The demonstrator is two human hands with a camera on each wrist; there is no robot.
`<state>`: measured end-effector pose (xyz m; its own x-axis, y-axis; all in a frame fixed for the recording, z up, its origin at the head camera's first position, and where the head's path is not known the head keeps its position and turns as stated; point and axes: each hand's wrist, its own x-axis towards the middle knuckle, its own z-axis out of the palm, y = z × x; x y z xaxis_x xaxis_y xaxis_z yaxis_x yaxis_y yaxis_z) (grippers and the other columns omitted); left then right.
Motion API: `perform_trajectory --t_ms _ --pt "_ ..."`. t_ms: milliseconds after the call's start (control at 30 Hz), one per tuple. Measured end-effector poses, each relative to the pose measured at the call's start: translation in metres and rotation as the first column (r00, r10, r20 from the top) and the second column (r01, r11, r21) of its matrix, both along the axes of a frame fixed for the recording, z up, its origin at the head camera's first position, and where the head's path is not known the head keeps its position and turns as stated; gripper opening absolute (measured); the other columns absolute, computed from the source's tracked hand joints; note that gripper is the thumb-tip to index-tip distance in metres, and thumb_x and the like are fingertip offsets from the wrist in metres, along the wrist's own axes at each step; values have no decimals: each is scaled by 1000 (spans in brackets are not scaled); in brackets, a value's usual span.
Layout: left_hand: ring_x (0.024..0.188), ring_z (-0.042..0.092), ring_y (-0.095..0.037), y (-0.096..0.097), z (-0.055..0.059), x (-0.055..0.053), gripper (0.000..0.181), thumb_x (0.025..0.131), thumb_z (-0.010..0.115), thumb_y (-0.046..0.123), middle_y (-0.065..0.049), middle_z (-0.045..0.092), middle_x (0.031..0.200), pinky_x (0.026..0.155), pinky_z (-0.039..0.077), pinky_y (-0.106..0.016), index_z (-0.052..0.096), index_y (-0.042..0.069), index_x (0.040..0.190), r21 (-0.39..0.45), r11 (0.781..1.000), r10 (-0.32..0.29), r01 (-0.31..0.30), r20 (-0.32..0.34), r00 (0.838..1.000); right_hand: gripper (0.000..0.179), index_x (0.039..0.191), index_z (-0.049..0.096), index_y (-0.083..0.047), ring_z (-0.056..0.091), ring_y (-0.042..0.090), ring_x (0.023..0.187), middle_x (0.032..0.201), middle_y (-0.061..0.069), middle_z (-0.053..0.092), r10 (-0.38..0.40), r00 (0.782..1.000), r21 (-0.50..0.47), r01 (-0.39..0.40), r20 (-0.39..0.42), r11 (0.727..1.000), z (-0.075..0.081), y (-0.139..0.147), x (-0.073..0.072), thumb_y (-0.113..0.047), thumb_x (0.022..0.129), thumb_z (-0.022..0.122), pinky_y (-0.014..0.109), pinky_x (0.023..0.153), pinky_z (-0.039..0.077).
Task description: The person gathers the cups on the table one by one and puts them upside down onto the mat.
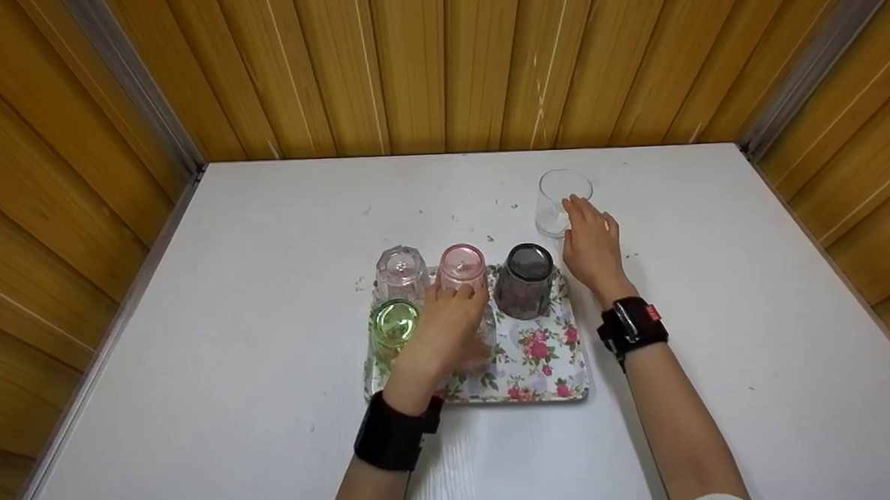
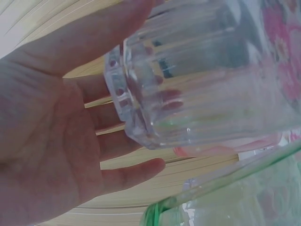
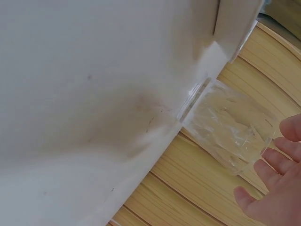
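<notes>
My left hand (image 1: 448, 325) is over the floral tray (image 1: 537, 374), its thumb and fingers around an upside-down ribbed clear glass (image 2: 202, 80). In the head view that glass is mostly hidden under the hand. Right beside it stands a green glass (image 1: 396, 323). Behind are a faceted clear glass (image 1: 402, 271), a pink glass (image 1: 462, 261) and a dark grey glass (image 1: 525, 284), all bottom up on the tray. My right hand (image 1: 593, 247), fingers spread, is at the near right side of an upright plain clear tumbler (image 1: 552, 219) on the table.
The white table (image 1: 215, 320) ends at a wood-patterned wall (image 1: 407, 71) at the back, with similar panels left and right. Small bits of debris (image 1: 514, 206) lie scattered behind the tray. Both wrists wear black bands (image 1: 632, 328).
</notes>
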<state>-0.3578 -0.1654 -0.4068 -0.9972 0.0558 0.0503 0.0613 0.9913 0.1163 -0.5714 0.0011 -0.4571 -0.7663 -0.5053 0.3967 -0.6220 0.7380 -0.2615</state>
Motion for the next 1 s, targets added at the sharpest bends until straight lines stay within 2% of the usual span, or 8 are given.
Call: perform_trajectory --t_ms 167,500,733,1000 --pt "111 52 -30 0 -1 -1 74 65 78 39 -10 56 118 103 31 -48 48 9 125 24 1000 19 -19 22 1000 45 133 40 1 31 30 130 138 18 40 -2 1000 10 2 -24 1000 -1 -1 -3 -3 89 46 54 106 16" --pt "112 51 -30 3 -2 1 80 65 79 38 -11 55 121 99 35 -48 45 7 130 26 999 42 -42 3 999 44 131 42 -1 35 32 127 131 20 46 -17 1000 72 18 -19 997 2 -7 -14 -4 88 47 55 107 13" --pt "109 53 -30 3 -2 0 77 64 78 37 -11 54 120 97 38 -46 48 8 128 22 999 42 -42 -1 999 38 121 53 -1 46 35 113 115 19 56 -47 990 28 52 -135 998 -3 -9 -16 -4 83 56 54 105 21" --pt "114 50 -31 3 -2 -1 82 64 78 37 -12 51 126 100 35 -48 44 7 133 38 998 48 -49 28 998 30 109 60 -3 50 35 104 102 17 59 -89 979 -3 90 -185 996 -8 -6 -17 -7 80 65 52 104 22"
